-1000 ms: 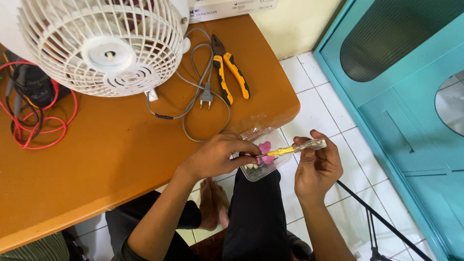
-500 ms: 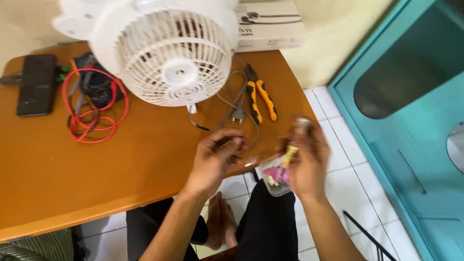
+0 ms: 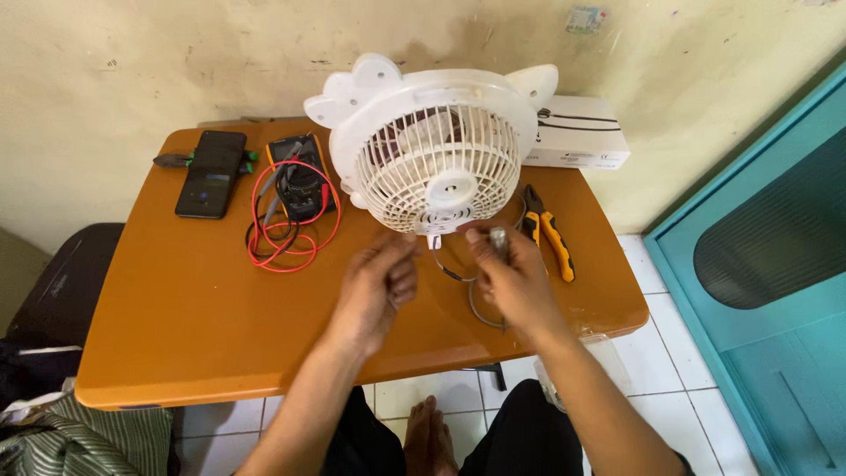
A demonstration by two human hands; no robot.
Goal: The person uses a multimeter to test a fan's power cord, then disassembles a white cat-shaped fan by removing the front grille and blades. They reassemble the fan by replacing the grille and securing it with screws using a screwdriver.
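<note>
While both hands hover over the near middle of the orange table (image 3: 176,326), the white fan (image 3: 436,154) stands just beyond them, its round grille facing the camera. The left hand (image 3: 379,286) has its fingers curled near the bottom of the grille, but I cannot tell if it holds anything. The right hand (image 3: 511,273) grasps a small silver tool (image 3: 499,238), whose tip points up toward the small tab under the grille. Under this hand the grey cable (image 3: 458,275) of the fan lies in a loop on the table. To the right of the fan lie pliers with yellow handles (image 3: 548,231), and behind them a white box (image 3: 577,143) rests by the wall. On the far left are a black phone (image 3: 211,172) and a multimeter (image 3: 298,176) with red leads (image 3: 286,236).
</note>
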